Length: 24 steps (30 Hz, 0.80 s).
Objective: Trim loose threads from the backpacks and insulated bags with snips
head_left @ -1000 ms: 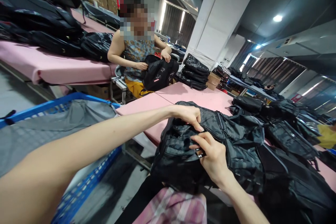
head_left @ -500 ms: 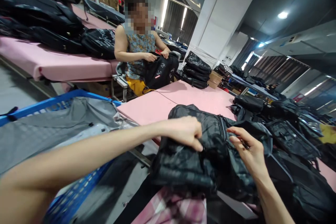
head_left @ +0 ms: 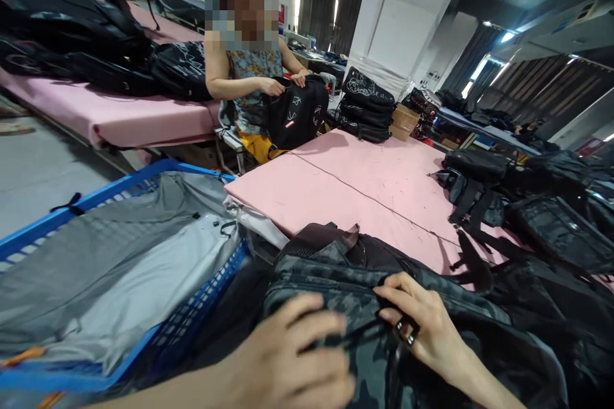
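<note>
A dark camouflage backpack (head_left: 330, 278) lies in front of me at the near edge of the pink table. My right hand (head_left: 422, 319) pinches it along its zippered upper edge with thumb and forefinger. A small black thing with shiny parts (head_left: 407, 331) is tucked in the curled fingers of that hand; its kind is unclear. My left hand (head_left: 302, 358), blurred by motion, is over the front of the backpack with its fingers spread and nothing visible in them.
Left of me stands a blue basket (head_left: 119, 188) with grey fabric (head_left: 144, 281) in it. Across the pink table (head_left: 330, 172), a person (head_left: 254, 70) handles a black backpack (head_left: 297, 112). Stacked black bags (head_left: 367, 108) stand by the pillar; more dark bags (head_left: 566, 223) lie at right.
The backpack has been turned and now lies nearer me. My left hand has opened and come down toward me. My right hand has moved left and closed on the bag's edge. The view has shifted.
</note>
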{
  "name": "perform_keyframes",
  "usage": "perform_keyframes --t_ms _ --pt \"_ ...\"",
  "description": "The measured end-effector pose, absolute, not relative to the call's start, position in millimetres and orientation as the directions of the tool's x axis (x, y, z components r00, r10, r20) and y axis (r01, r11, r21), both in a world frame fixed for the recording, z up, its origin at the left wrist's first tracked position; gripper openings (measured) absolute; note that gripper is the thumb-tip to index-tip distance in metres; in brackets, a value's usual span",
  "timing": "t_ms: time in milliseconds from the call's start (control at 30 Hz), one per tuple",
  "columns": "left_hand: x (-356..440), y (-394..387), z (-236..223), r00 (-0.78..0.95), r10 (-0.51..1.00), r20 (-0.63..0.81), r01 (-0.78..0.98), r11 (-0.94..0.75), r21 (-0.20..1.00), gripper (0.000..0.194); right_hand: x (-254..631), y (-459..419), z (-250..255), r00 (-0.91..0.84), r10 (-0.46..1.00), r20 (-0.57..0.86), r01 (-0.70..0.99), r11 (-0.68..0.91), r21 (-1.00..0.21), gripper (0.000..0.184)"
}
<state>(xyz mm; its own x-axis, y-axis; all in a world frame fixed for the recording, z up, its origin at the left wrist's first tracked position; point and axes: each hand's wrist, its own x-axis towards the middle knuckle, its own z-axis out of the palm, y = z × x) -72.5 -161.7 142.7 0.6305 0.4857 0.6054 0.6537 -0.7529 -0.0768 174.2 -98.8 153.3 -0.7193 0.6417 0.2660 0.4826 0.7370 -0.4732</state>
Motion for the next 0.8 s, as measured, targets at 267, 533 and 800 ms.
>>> perform_keyframes --t_ms 267,533,800 --pt "-75.0 -158.9 109.6 0.328 0.567 0.755 0.683 -0.695 0.226 0.023 183.0 -99.7 171.9 -0.794 0.588 0.158 0.468 0.756 -0.458 0.023" --pt "-80.5 -166.2 97.7 0.396 0.528 0.752 0.639 -0.746 0.188 0.034 182.8 -71.7 189.6 -0.7 0.677 0.227 0.599 0.73 -0.329 0.039" --pt "-76.6 -164.6 94.3 0.423 0.476 0.771 0.618 -0.774 0.139 0.032 120.6 -61.9 187.7 -0.856 0.463 0.229 0.404 0.876 -0.262 0.012"
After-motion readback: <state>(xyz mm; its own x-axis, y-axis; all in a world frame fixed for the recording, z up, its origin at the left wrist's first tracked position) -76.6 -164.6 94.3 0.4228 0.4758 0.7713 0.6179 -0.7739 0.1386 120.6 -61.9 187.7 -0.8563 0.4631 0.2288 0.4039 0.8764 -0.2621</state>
